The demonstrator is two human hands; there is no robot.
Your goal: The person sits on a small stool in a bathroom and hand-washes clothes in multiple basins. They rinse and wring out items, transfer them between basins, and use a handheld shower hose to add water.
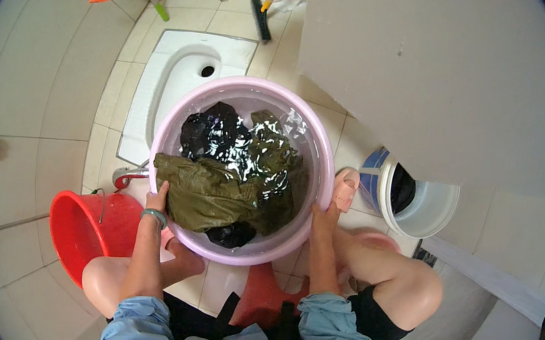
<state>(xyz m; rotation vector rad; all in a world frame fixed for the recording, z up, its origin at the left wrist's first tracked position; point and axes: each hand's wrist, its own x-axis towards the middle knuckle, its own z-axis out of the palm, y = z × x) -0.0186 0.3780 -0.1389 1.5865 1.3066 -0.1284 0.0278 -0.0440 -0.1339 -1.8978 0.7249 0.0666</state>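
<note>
A large pink plastic basin (252,81) of water stands before me, its rim overlapping the squat toilet in the picture. My left hand (157,198) grips the rim at the lower left, a green bangle on that wrist. On the opposite side, my right hand (324,219) holds the rim at the lower right. Wet olive-green cloth (210,195) rises above the water near my left hand. More olive cloth (277,155) lies partly submerged to the right. Dark cloth (210,131) soaks at the far left, and a black piece (231,235) shows at the near side.
Left of me a red bucket (111,221) lies tilted. Beyond the basin are the squat toilet (151,87) and a floor brush (260,20). A white-and-blue bucket (417,225) with dark contents and a pink slipper (346,189) are right. A pale panel (443,89) overhangs the upper right.
</note>
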